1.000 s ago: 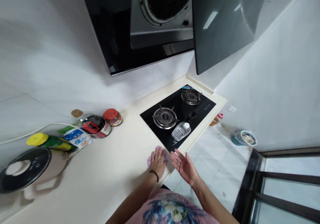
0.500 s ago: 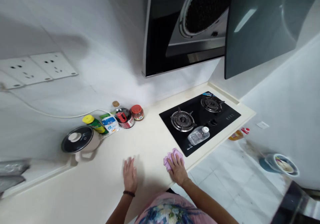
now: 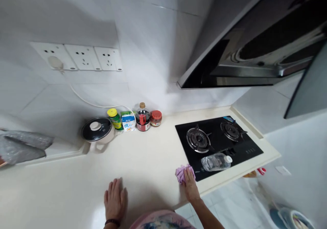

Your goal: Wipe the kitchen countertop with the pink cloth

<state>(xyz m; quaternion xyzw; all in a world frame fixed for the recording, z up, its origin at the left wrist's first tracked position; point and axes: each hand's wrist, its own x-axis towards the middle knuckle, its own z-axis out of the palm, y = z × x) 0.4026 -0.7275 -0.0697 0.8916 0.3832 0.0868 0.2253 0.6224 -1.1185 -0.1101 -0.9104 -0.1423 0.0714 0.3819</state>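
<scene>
At our far left we see the lidded pot point(image 3: 100, 137) standing by the wall, at 11 o'clock from the left hand point(image 3: 114, 200). That hand rests on the counter point(image 3: 143, 157), palm down, fingers straight and pointing to 12 o'clock; we see nothing held in it. At 1 o'clock from it, farther off, we find the dark bottle point(image 3: 143, 124) and the red-lidded jar point(image 3: 156, 118) upright, side by side.

Farther right, the pink cloth point(image 3: 181, 174) lies on the counter, just beside the near left corner of the hob point(image 3: 218, 133). It sits under the fingers of the right hand point(image 3: 191, 187), the rest spreading out toward 10 o'clock from them. It is a crumpled bunch, so we can make out neither a clear long axis nor a direction for it. The fingers stretch over it, nearly straight, toward 11 o'clock; we cannot tell whether they pinch it.

At 2 o'clock from this hand, we see the clear bottle point(image 3: 215, 162) lying on the hob, its axis running from 9 to 3, cap toward 3.
</scene>
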